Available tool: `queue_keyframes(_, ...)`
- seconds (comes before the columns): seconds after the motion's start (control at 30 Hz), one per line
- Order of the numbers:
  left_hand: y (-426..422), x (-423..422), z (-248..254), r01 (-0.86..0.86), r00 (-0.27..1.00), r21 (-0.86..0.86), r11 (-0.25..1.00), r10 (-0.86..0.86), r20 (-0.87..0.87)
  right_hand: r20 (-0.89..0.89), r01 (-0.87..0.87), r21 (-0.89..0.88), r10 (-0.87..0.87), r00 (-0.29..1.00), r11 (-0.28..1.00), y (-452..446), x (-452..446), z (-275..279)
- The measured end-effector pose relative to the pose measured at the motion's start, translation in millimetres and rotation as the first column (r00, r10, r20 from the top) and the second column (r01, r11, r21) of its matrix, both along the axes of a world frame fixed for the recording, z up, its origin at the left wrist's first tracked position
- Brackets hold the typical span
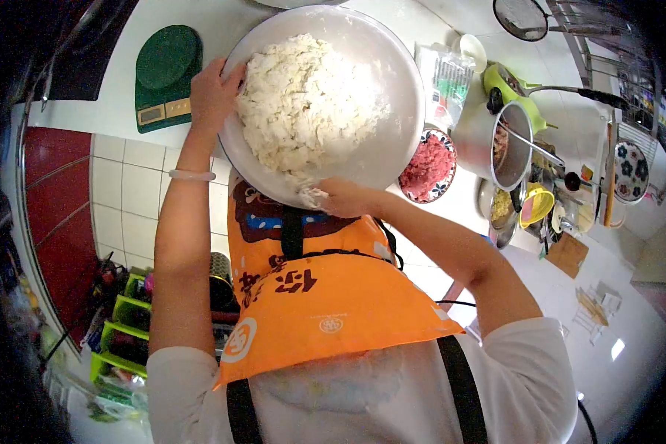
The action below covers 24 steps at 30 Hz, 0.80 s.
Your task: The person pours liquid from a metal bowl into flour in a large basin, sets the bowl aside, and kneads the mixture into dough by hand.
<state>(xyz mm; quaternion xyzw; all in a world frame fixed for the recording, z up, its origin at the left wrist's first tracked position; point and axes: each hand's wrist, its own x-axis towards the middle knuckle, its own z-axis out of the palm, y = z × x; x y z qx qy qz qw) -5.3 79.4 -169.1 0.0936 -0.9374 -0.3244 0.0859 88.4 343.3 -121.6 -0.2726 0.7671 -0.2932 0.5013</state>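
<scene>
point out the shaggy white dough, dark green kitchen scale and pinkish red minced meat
Shaggy white dough (307,103): head view, middle of the mass.
Dark green kitchen scale (168,68): head view, its round platform.
Pinkish red minced meat (427,165): head view, middle of the heap.

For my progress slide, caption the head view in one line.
Left hand grips a round white bowl of lumpy pale dough, the doughy right hand at its near rim; pink minced meat alongside.

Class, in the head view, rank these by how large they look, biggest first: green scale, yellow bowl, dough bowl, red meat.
1. Dough bowl, by far
2. Green scale
3. Red meat
4. Yellow bowl

Apparent sizes only; distance from the camera may differ.
</scene>
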Motion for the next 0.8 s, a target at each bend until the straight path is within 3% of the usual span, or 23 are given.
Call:
queue_keyframes(0.07, -2, -5, -9, -0.018, 0.996, 0.037, 0.999, 0.021, -0.081, 0.019, -0.249, 0.289, 0.255, 0.967, 0.924, 21, -13, 12)
queue_keyframes(0.13, -1, -4, -6, -0.007, 0.998, 0.03, 1.0, 0.009, -0.062, -0.035, -0.421, 0.311, 0.453, 0.891, 0.852, 56, -33, 16)
queue_keyframes(0.2, -2, -4, -5, 0.005, 0.999, 0.019, 1.0, -0.004, -0.045, -0.093, -0.341, 0.605, 0.489, 0.867, 0.72, 68, -53, 22)
queue_keyframes(0.33, 0, -3, -5, -0.016, 0.999, 0.065, 0.998, 0.019, -0.047, -0.201, -0.297, 0.654, 0.538, 0.819, 0.696, 56, -44, 26)
queue_keyframes(0.4, -1, -2, -5, -0.018, 1.0, 0.115, 0.993, 0.021, -0.02, -0.08, -0.419, 0.389, 0.483, 0.872, 0.821, 59, -24, -13)
queue_keyframes(0.5, -3, -1, -11, -0.006, 0.995, 0.012, 1.0, 0.007, -0.097, 0.045, -0.385, 0.33, 0.393, 0.918, 0.862, 6, -21, -17)
queue_keyframes(0.57, 1, -2, -3, -0.045, 0.997, 0.039, 0.998, 0.048, -0.066, 0.063, -0.034, 0.019, 0.033, 0.997, 0.999, -11, -17, -30)
queue_keyframes(0.6, 1, 0, -1, -0.047, 0.997, 0.036, 0.998, 0.049, -0.061, 0.068, -0.035, 0.016, 0.034, 0.997, 0.999, -19, -12, -36)
queue_keyframes(0.67, 1, 0, 2, -0.047, 0.999, 0.064, 0.997, 0.047, 0.002, -0.205, -0.054, -0.04, 0.044, 0.978, 0.998, -34, -8, -53)
queue_keyframes(0.7, -1, 0, -1, -0.051, 0.999, 0.063, 0.997, 0.051, 0.003, -0.204, -0.057, -0.042, 0.047, 0.978, 0.997, -42, -4, -87)
queue_keyframes(0.73, -2, -1, -5, -0.035, 0.998, 0.04, 0.999, 0.037, -0.048, -0.231, 0.089, -0.114, -0.114, 0.966, 0.989, -48, -1, -138)
queue_keyframes(0.8, -3, 1, -6, -0.016, 0.995, 0.016, 1.0, 0.018, -0.098, -0.244, 0.234, -0.189, -0.276, 0.93, 0.954, -56, -2, -139)
